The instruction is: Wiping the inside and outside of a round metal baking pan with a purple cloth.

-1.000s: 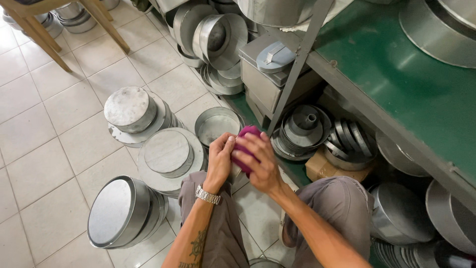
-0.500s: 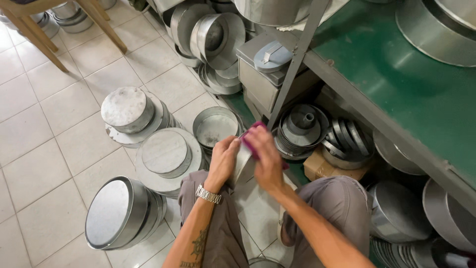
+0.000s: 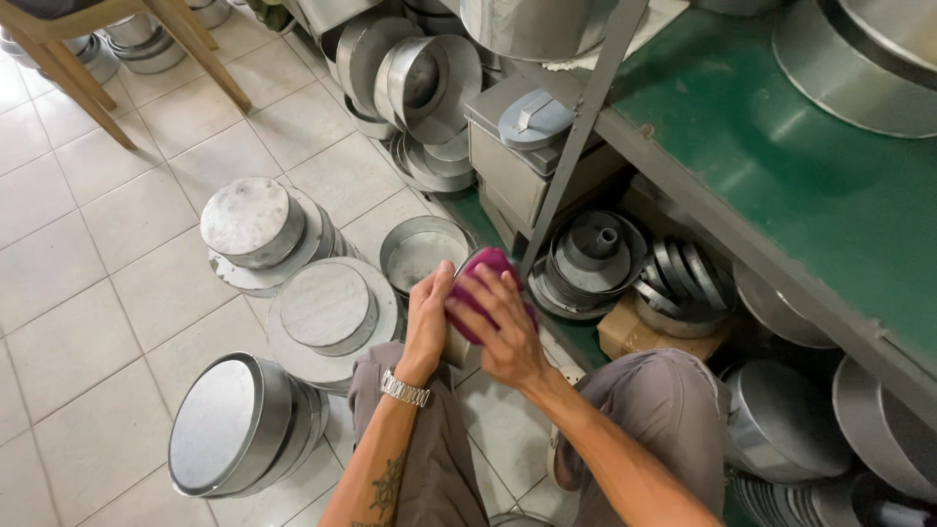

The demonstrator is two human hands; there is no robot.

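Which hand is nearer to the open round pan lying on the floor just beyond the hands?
Left. The left hand has its fingertips right beside the open round pan. The right hand, pressing the magenta cloth, sits farther toward the shelf side.

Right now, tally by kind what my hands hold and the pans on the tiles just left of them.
Magenta cloth: 1, under the right hand
Small metal pan: 1, in the left hand, mostly hidden
Upside-down pan stacks: 2
Pan stack on its side: 1
Open pan facing up: 1
Total: 6
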